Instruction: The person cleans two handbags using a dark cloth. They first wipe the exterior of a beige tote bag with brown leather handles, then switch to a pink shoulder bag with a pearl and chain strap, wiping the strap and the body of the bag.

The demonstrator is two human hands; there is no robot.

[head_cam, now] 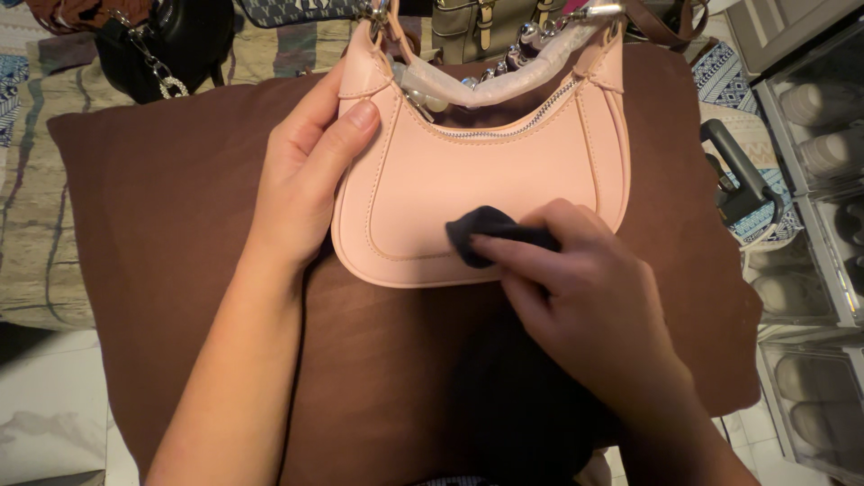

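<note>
Two hands (297,171) are seen, one pink handbag (477,189), one dark cloth (490,232), one brown cushion (162,207) and one black bag (166,45).

Top edge crops the pink handbag's (468,171) strap and the black bag (166,45) and olive buckled bag (486,27) beyond it. The right hand (576,288) covers most of the dark cloth (481,232). Contents of the clear boxes (819,135) at right are blurred. The brown cushion's (180,234) lower edge is cut off.

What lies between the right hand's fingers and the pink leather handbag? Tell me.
In the head view, a small dark cloth lies pressed between the right hand and the pink leather handbag.
</note>
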